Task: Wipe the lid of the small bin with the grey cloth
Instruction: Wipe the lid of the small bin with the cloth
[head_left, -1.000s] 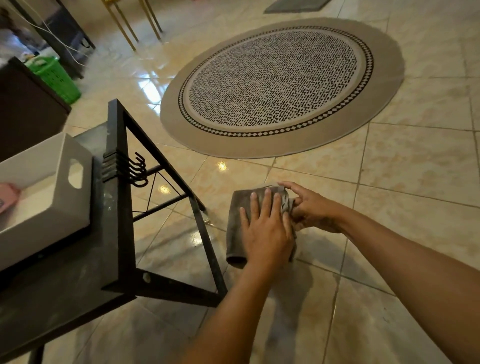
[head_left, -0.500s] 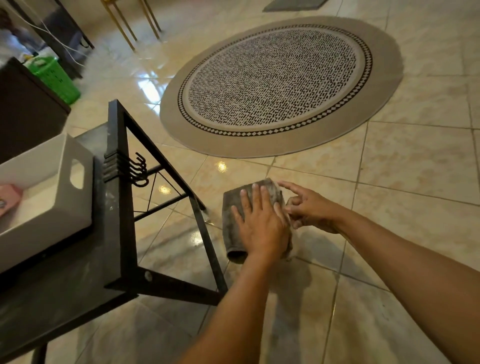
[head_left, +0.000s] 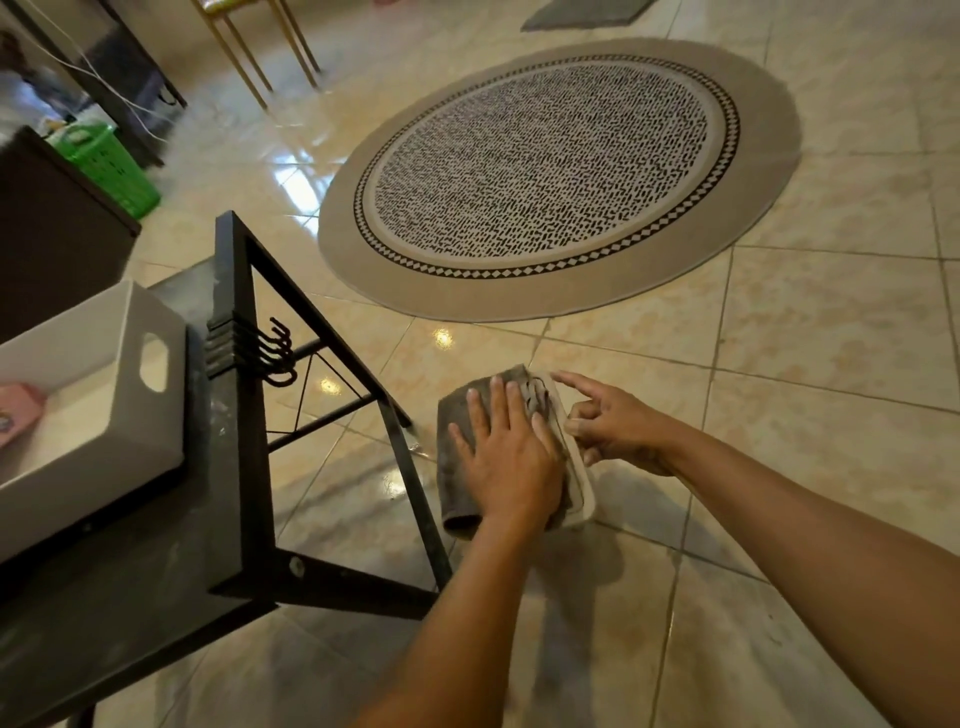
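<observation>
My flat, open left hand (head_left: 506, 457) presses the grey cloth (head_left: 457, 436), hiding most of the lid (head_left: 579, 478); my right hand (head_left: 610, 428), loosely open, steadies its edge.

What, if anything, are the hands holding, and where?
Left hand presses flat on the grey cloth atop the lid; right hand steadies the lid's right edge.

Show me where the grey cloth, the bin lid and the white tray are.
grey cloth (head_left: 453, 452): head view, on the bare left part beside the left hand.
bin lid (head_left: 582, 486): head view, on the white right edge showing past the cloth.
white tray (head_left: 98, 415): head view, on its near wall.
</observation>
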